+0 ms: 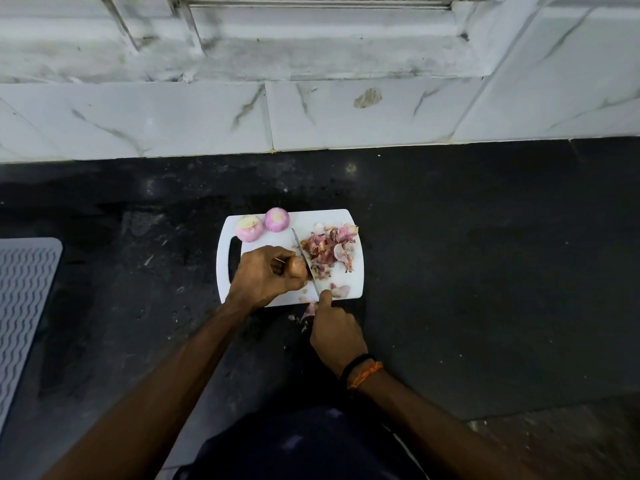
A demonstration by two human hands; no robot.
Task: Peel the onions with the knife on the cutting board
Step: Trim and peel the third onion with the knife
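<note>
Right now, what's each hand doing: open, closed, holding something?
Left hand: closed around an unpeeled onion on the cutting board.
Right hand: closed on the knife handle.

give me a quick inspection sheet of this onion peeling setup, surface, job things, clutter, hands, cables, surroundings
surface: dark speckled counter, scuffed, bearing a white cutting board.
job's things: two peeled onions at the board's far left corner; a brown-skinned onion under the knife, whose blade lies against its right side.
clutter: pile of onion skins on the board's right half; a few scraps on the counter off the near edge.
hands: left hand grips the unpeeled onion; right hand holds the knife handle, bands on its wrist.
cables: nothing seen.
surroundings: white marbled tile wall behind; grey ridged mat at the left edge.
</note>
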